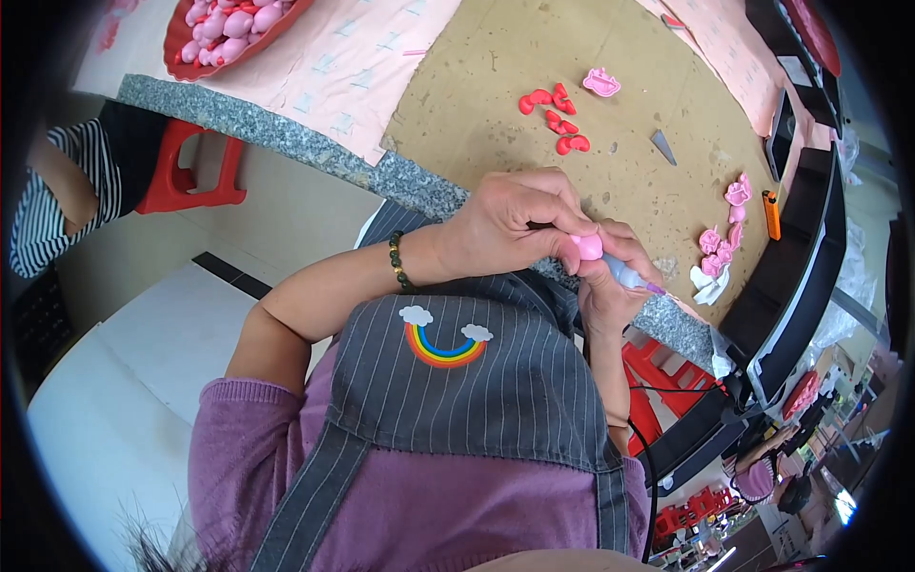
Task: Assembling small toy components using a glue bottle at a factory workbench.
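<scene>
The brown work mat (496,105) covers the middle of the stone-edged table (286,133), with pale pink sheets (353,57) to its left and a red bowl of pink pieces (229,29) at the far left corner. On the mat lie 6 or so red moulded parts (556,119), 1 pink moulded shell (601,83), a small grey blade (663,146) and, further right, a cluster of pink parts (721,238) beside an orange lighter-shaped tool (771,214).

Both hands work close together just above the near table edge. The left hand (510,224), with a dark bead bracelet (400,262) at the wrist, arches over from the left, its fingers curled together and clamped on a small pink piece (588,246). The right hand (610,281) comes up from below, fingers closed round a slim grey applicator with a purple tip (634,276), which points right and slightly down, away from the piece.

My judgement: the step is fine work on the pink piece with the applicator. Doing it well calls for a firm, still pinch by the left hand, wrists braced near the table edge, and the tip turned to meet the piece lightly, so nothing smears or slips.
</scene>
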The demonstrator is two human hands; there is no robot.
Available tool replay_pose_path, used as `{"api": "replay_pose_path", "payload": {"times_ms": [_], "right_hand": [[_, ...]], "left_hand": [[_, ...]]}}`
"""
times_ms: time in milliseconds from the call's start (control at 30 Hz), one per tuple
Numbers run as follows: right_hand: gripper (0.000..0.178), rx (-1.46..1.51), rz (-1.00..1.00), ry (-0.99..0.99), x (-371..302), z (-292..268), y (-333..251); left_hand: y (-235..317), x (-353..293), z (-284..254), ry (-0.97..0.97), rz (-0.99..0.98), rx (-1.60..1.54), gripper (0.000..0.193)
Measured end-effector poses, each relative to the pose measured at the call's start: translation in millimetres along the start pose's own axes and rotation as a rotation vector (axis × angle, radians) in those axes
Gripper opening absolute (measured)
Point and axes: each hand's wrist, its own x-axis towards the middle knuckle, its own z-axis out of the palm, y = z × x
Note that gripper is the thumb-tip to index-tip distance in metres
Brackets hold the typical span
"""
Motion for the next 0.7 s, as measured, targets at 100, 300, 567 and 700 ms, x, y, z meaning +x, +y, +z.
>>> {"api": "replay_pose_path", "payload": {"times_ms": [100, 300, 567, 700], "right_hand": [[0.035, -0.009, 0.003, 0.01, 2, 1, 1], [0.023, 0.031, 0.015, 0.024, 8, 9, 1], [0.013, 0.162, 0.216, -0.034, 35, 8, -7], [0.011, -0.396, 0.063, -0.1, 66, 19, -30]], "left_hand": [[0, 2, -2, -0.006, -0.033, -0.006, 0.021], [5, 5, -11, -0.008, -0.054, 0.008, 0.022], [19, 6, -22, 0.119, -0.072, -0.023, 0.026], [56, 28, -71, 0.401, 0.137, 0.428, 0.021]]}}
